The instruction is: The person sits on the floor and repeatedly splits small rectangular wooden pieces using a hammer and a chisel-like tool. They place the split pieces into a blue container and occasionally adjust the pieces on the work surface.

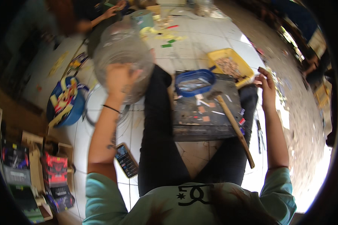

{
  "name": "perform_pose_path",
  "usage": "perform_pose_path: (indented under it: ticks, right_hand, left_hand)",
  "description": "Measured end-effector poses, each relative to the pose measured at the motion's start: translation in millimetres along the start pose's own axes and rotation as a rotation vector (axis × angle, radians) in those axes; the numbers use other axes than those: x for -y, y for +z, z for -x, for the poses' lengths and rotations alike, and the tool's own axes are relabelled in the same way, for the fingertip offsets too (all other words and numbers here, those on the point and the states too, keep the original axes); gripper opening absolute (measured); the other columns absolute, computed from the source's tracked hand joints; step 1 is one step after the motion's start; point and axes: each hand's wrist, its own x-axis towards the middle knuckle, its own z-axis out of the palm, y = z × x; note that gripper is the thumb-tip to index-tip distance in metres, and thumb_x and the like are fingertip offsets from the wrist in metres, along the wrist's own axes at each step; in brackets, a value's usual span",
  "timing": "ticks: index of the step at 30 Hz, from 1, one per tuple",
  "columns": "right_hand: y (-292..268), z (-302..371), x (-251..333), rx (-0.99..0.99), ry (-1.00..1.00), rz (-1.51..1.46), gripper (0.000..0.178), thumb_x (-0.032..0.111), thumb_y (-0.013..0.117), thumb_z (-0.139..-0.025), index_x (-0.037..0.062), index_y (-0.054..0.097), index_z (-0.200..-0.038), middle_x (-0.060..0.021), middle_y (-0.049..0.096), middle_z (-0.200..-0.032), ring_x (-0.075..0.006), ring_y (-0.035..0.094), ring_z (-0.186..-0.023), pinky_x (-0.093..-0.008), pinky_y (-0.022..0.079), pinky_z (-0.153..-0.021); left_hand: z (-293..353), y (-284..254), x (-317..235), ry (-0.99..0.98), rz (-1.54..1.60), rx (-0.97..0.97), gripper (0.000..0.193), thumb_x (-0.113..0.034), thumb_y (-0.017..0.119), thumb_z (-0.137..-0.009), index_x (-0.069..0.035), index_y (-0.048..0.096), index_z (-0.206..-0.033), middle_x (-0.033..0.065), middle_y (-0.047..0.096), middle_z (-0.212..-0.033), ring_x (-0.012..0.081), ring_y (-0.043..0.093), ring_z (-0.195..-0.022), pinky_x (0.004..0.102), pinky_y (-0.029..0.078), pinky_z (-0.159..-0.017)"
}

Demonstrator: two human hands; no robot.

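My left hand (pixel 120 78) is closed at the rim of a large clear plastic jar (pixel 120 47), which tilts beside my left knee; its fingertips are partly hidden and blurred. My right hand (pixel 266 83) hangs in the air past my right knee, fingers loosely apart, holding nothing. Between my legs is a dark wooden block (pixel 210 129). A hammer (pixel 233 125) with a wooden handle lies across it, its handle reaching over my right thigh. Small brown squares (pixel 205 119) and white strips are scattered on the block. At its far edge sits a blue tray (pixel 213 77) of thin metal pieces.
A yellow tray (pixel 248 71) of small brown pieces stands beyond my right knee. To my left are a blue basin (pixel 73 120) of colourful wrappers, a phone (pixel 126 160) and several boxes (pixel 56 168). Slim tools (pixel 259 137) lie at right. Another person's hand (pixel 109 12) shows far left.
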Motion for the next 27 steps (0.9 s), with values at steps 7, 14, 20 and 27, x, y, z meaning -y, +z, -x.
perform_pose_path:
  ticks: [7, 14, 20, 27]
  right_hand:
    - [175, 17, 123, 0.636, -0.851, 0.198, 0.022, 0.009, 0.061, -0.088, 0.0013, 0.063, -0.108, -0.0164, 0.065, -0.106, -0.0309, 0.062, -0.100, -0.0384, 0.049, -0.086]
    - [401, 59, 93, 1.375, -0.854, 0.847, 0.028, 0.020, 0.064, -0.078, 0.0051, 0.069, -0.102, -0.0158, 0.066, -0.104, -0.0348, 0.063, -0.097, -0.0478, 0.049, -0.083]
    - [475, 94, 47, 1.380, -0.918, 0.962, 0.049, 0.031, 0.067, -0.075, 0.0073, 0.058, -0.117, -0.0152, 0.054, -0.120, -0.0348, 0.052, -0.111, -0.0500, 0.047, -0.088]
    - [516, 107, 28, 1.260, -1.056, 0.912, 0.077, 0.045, 0.071, -0.071, 0.0100, 0.045, -0.134, -0.0144, 0.041, -0.139, -0.0347, 0.039, -0.128, -0.0526, 0.043, -0.093]
  left_hand:
    - [88, -9, -107, -0.032, 0.120, 0.026, 0.010, -0.019, 0.061, -0.082, -0.009, 0.063, -0.081, 0.0064, 0.057, -0.076, 0.0243, 0.056, -0.082, 0.0381, 0.042, -0.084]
    - [140, -12, -143, 0.021, 0.029, 0.134, 0.012, -0.014, 0.055, -0.080, -0.007, 0.058, -0.088, 0.0051, 0.052, -0.080, 0.0222, 0.054, -0.084, 0.0364, 0.043, -0.092]
    - [158, -6, -146, 0.043, 0.141, 0.126, 0.025, -0.016, 0.058, -0.077, -0.003, 0.065, -0.097, 0.0090, 0.059, -0.092, 0.0269, 0.056, -0.098, 0.0409, 0.042, -0.096]
    - [181, 12, -149, 0.108, 0.197, 0.206, 0.036, -0.023, 0.057, -0.081, -0.004, 0.066, -0.111, 0.0112, 0.061, -0.114, 0.0288, 0.054, -0.113, 0.0441, 0.040, -0.101]
